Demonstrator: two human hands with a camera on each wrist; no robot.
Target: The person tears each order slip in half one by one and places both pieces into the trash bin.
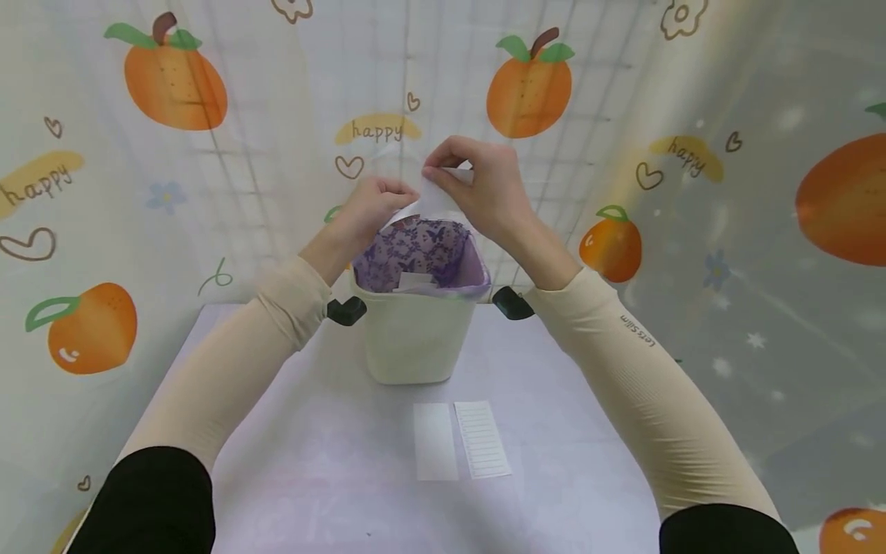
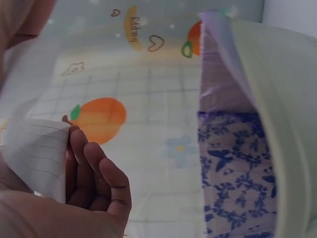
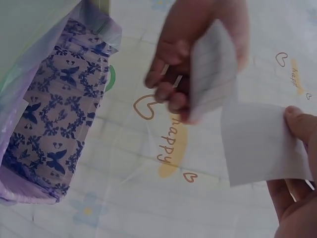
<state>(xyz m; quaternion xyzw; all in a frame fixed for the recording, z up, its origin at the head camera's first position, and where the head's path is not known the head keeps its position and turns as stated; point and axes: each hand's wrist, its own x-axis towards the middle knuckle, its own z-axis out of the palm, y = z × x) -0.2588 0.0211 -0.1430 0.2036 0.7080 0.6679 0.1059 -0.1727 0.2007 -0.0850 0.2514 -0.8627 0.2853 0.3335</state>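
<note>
High over the bin, both hands grip white lined paper (image 1: 436, 201) from opposite sides. My left hand (image 1: 367, 215) pinches its left part, whose ruled lines show by the curled fingers (image 2: 113, 173) in the left wrist view. A blank face of the paper (image 3: 260, 144) hangs from my right hand (image 1: 494, 185), held between thumb and fingers. Whether the two parts are still joined, I cannot tell. Below stands a pale cream bin (image 1: 418, 338) with a purple butterfly-print liner (image 1: 429, 242) folded over its rim. A white paper piece (image 1: 415, 281) lies inside.
Two paper strips, one blank (image 1: 435, 442) and one lined (image 1: 482, 440), lie side by side on the white table (image 1: 311, 477) in front of the bin. An orange-printed curtain (image 1: 277, 185) hangs behind and along the sides. Dark wrist-worn devices (image 1: 512, 303) flank the bin.
</note>
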